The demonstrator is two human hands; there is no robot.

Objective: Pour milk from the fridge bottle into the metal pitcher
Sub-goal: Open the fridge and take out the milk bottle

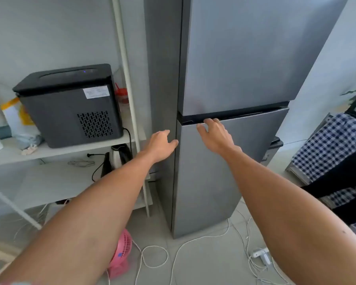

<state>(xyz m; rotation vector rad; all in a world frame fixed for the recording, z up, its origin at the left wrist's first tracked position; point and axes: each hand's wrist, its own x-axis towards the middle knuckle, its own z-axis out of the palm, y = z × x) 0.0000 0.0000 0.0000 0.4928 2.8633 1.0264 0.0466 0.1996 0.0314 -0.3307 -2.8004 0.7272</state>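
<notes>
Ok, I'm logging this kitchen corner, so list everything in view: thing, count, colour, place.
fridge: one, grey, centre, both doors closed
countertop appliance: one, black, upper shelf, left
shelf unit: one, white, left of fridge
kettle: one, white and black, lower shelf
fan: one, pink, floor
cables: several, white, floor
checked cloth: one, blue-white, right
left hand: at lower door's left edge
right hand: fingers hooked over lower door's top edge

Both bare arms reach forward, the left hand [162, 141] loosely spread, the right hand [214, 134] raised with fingertips hooked.
</notes>
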